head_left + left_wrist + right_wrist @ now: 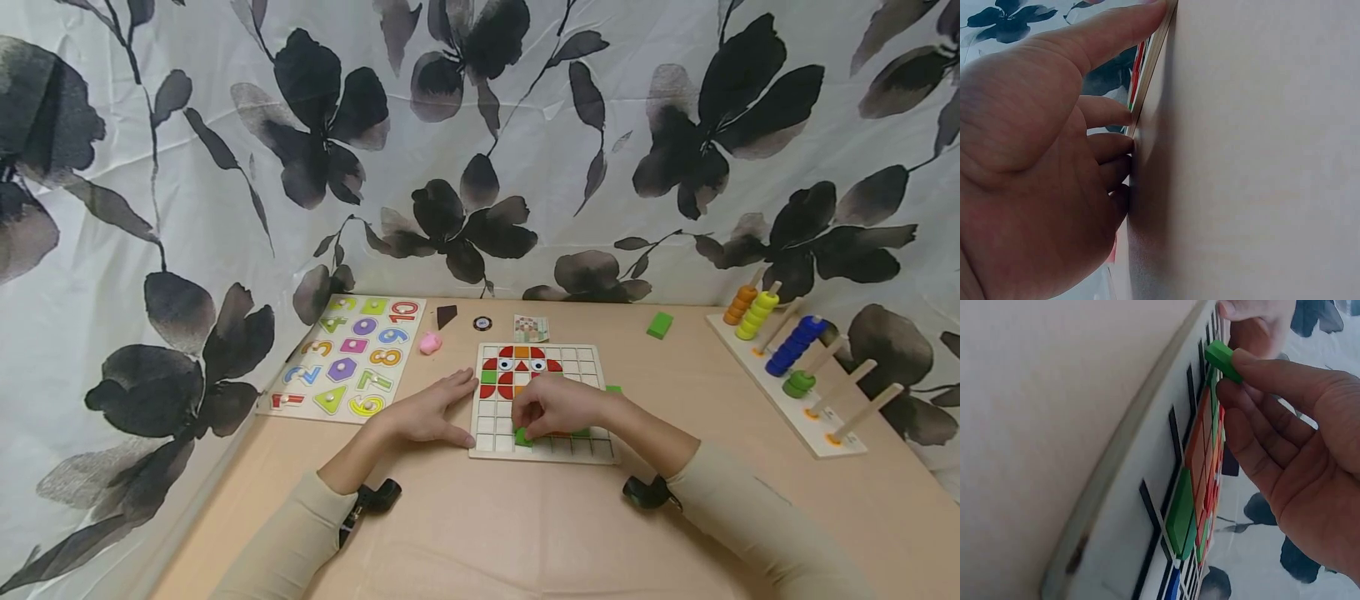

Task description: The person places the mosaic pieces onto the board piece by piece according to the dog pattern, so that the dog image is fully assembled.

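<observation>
A white grid board (489, 423) lies on the table, partly filled with red, orange, green and white tiles (517, 364). Two of the tiles near its top look like round eyes. My left hand (429, 413) rests along the board's left edge, fingers extended and thumb at the lower left side. Over the lower rows, my right hand (561, 405) pinches a green tile (1224, 360) between thumb and fingertips, tilted above the board's surface in the right wrist view. Another green tile (1180, 515) lies in the grid near the board's close corner. My right hand hides the board's middle in the head view.
A number-and-shape puzzle board (411, 358) lies at left. Behind the grid board are a pink lump (430, 342), a dark piece (446, 316), a round chip (482, 323) and a picture card (531, 328). A green block (660, 325) and a peg stacker (825, 439) are to the right.
</observation>
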Tool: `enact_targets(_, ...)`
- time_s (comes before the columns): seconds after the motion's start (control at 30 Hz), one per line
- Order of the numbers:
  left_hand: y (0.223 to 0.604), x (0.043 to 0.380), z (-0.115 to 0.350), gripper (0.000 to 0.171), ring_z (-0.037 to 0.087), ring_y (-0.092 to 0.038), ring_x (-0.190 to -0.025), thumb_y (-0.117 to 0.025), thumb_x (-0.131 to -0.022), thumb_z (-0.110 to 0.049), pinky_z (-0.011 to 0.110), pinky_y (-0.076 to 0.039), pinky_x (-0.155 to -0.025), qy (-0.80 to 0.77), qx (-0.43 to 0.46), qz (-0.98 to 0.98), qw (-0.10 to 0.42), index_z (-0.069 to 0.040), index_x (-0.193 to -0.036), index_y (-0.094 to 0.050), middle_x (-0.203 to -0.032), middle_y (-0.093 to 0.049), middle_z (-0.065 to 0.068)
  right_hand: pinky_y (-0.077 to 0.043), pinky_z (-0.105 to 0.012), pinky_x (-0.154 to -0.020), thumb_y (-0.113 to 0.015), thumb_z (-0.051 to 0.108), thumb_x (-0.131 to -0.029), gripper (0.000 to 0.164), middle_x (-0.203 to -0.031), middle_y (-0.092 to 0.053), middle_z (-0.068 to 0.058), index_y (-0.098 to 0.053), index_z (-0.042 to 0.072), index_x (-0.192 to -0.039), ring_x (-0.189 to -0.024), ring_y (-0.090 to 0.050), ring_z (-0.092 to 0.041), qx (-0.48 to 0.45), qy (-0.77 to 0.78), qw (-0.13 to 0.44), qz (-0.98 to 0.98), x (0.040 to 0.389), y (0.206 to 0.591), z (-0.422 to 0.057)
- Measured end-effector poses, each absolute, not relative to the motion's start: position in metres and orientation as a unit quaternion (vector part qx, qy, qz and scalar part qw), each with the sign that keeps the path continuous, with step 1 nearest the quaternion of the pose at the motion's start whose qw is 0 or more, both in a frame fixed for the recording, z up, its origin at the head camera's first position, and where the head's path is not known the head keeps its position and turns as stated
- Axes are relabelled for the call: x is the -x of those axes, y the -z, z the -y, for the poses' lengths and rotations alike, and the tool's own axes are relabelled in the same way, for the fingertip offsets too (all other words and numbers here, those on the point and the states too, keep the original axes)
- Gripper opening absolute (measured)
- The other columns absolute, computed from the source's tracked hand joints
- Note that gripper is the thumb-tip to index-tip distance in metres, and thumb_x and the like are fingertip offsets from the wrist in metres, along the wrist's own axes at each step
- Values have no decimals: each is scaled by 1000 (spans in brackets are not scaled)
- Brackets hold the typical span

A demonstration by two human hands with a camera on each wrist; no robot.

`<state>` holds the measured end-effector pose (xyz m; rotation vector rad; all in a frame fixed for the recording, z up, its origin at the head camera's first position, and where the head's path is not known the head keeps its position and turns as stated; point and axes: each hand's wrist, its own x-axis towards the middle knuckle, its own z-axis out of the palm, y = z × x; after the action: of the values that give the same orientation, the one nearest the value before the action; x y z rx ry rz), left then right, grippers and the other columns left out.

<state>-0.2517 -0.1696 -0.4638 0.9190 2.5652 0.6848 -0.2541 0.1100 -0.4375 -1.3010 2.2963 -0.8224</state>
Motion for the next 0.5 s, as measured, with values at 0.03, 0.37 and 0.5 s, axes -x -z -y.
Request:
enact_targets(0.03, 464, 252, 170, 101, 26, -4, -148, -76, -77, -50, 44, -10, -118, -240, -323, -901, 164, -10, -153, -24, -161, -9, 7, -52, -24, -64, -77, 16, -82, 11, -80, -69, 9, -74, 19, -91, -69, -56, -6, 464, 287, 186, -817, 253, 438, -109)
enact_targets(0.37, 462, 250, 170, 100, 26, -5, -148, -76, -77, -48, 44, -10, -118, -244, -323, -900, 162, -9, -153, -24, -161, -9, 8, -51, -20, -66, -76, 19, -83, 10, -83, -68, 14, -75, 20, -94, -71, -56, -3, 468, 237, 168, -835, 245, 439, -102)
enact_targets(0.5, 464, 250, 170, 100, 26, -5, -148, -76, -77, -49, 45, -10, -118, -249, -323, -898, 165, -9, -153, -24, -161, -9, 8, -51, -19, -69, -76, 20, -83, 14, -87, -68, 14, -77, 19, -97, -74, -55, -4, 459, 221, 161, -845, 242, 441, -101)
